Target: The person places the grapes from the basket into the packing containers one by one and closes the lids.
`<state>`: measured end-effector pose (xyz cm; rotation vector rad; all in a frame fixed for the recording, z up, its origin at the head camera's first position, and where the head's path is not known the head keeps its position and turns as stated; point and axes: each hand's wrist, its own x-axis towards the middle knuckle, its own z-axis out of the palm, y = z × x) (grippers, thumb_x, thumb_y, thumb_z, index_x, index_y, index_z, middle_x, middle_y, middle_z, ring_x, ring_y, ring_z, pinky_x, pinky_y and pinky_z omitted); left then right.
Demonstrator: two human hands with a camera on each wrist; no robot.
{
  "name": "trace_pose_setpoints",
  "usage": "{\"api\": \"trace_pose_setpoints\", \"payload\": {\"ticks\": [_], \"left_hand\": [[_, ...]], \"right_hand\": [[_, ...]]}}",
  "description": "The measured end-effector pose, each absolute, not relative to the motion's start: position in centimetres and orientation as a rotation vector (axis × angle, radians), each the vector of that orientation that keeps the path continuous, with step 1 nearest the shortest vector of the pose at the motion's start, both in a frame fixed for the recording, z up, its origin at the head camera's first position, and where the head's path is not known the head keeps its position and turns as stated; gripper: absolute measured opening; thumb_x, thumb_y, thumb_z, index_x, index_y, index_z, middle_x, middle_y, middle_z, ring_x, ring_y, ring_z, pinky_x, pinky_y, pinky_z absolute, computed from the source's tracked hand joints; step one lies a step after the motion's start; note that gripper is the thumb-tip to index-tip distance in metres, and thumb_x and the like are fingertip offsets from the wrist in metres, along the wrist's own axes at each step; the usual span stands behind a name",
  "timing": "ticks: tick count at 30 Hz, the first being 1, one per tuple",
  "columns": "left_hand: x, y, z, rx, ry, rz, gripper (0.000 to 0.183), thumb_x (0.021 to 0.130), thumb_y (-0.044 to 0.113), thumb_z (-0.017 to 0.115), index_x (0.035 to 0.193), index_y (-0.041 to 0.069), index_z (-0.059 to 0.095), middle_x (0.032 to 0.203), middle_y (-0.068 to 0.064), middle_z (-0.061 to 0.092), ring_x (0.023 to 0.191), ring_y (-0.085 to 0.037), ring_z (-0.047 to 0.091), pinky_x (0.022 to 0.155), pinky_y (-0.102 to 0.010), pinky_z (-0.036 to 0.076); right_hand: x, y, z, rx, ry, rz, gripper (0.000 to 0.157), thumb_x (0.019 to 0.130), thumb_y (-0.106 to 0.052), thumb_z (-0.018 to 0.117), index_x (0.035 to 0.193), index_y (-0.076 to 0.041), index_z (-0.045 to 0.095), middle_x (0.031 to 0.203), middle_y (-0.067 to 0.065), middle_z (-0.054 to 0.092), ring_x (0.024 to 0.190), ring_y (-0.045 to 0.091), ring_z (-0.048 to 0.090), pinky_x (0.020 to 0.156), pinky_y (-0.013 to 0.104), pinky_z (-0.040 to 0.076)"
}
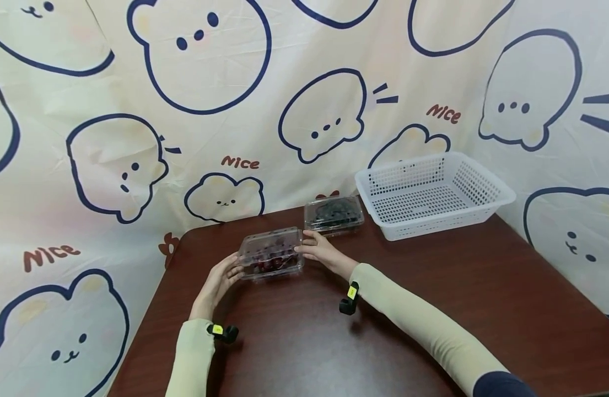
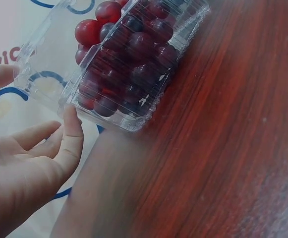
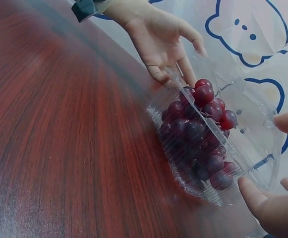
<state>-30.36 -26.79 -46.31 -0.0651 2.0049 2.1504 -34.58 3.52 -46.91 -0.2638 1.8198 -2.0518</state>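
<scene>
A clear plastic clamshell box (image 1: 271,238) of red grapes (image 2: 136,54) sits towards the back of the brown table, its lid raised from the grape-filled base. At its left end my left hand (image 1: 219,282) holds it, with the thumb by the lid and a finger against the base corner. My right hand (image 1: 326,255) holds the opposite end. In the right wrist view that hand's thumb touches the lid edge and a fingertip meets the base rim. Some of the left hand's fingers are hidden behind the box there.
Behind the right hand stands a second clear box (image 1: 334,214) with dark contents. A white perforated basket (image 1: 433,227) is at the table's back right. A printed cloth (image 1: 324,49) hangs along the table's back edge. Both wrists wear small black camera mounts.
</scene>
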Motion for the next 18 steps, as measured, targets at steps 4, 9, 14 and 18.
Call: {"api": "trace_pose_setpoints", "payload": {"ticks": [4, 9, 14, 18], "left_hand": [[-30.38, -26.73, -46.50, -0.094, 2.015, 2.133, 0.061, 0.096, 0.033, 0.049, 0.146, 0.005, 0.027, 0.112, 0.011, 0.055, 0.104, -0.014, 0.051, 0.084, -0.023, 0.048], [-30.34, -26.93, -46.64, -0.086, 2.053, 2.096, 0.062, 0.095, 0.034, 0.051, 0.146, 0.006, 0.028, 0.128, 0.001, 0.048, 0.103, -0.010, 0.051, 0.085, -0.022, 0.047], [-30.20, -27.13, -46.81, -0.038, 2.059, 2.082, 0.063, 0.096, 0.034, 0.050, 0.147, 0.006, 0.025, 0.145, -0.010, 0.035, 0.106, -0.004, 0.051, 0.087, -0.020, 0.046], [-30.11, -27.20, -47.03, -0.023, 2.050, 2.094, 0.064, 0.096, 0.032, 0.051, 0.146, 0.004, 0.025, 0.148, -0.014, 0.032, 0.107, -0.001, 0.052, 0.088, -0.019, 0.046]], "right_hand": [[-34.28, 3.76, -46.95, -0.321, 1.858, -2.037, 0.078, 0.083, -0.023, 0.071, 0.145, -0.009, 0.026, 0.143, 0.021, 0.033, 0.122, 0.028, 0.048, 0.099, 0.039, 0.043], [-34.27, 3.68, -46.88, -0.321, 1.872, -2.024, 0.078, 0.083, -0.022, 0.071, 0.145, -0.009, 0.026, 0.142, 0.020, 0.035, 0.123, 0.027, 0.048, 0.099, 0.040, 0.043], [-34.49, 3.45, -46.99, -0.271, 1.863, -2.025, 0.075, 0.085, -0.013, 0.067, 0.146, -0.008, 0.024, 0.143, 0.020, 0.033, 0.126, 0.031, 0.044, 0.101, 0.043, 0.040], [-34.44, 3.42, -47.01, -0.249, 1.849, -2.028, 0.074, 0.085, -0.011, 0.067, 0.146, -0.007, 0.025, 0.143, 0.020, 0.033, 0.126, 0.031, 0.044, 0.101, 0.043, 0.040]]}}
